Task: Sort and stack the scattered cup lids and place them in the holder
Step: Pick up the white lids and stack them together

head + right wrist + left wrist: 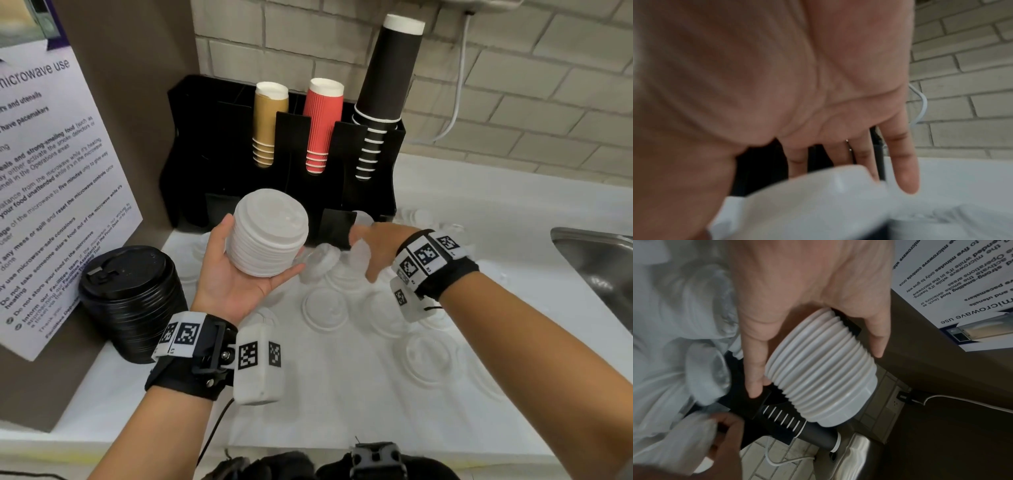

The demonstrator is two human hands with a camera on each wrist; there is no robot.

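Observation:
My left hand (239,274) is palm up and grips a tall stack of white cup lids (269,236) between thumb and fingers, just in front of the black holder (212,137). The left wrist view shows the same stack (822,369) lying across the fingers. My right hand (373,250) reaches over the scattered clear lids (325,308) by the holder's front slots (337,226). Its thumb and fingers pinch a clear lid (359,251), blurred in the right wrist view (813,207); the little finger (904,162) stays straight.
The holder carries brown (269,123), red (322,123) and black (387,85) cup stacks. A stack of black lids (130,301) stands at the left beside a microwave notice (51,171). More clear lids (428,356) lie on the white counter. A steel sink (599,267) lies to the right.

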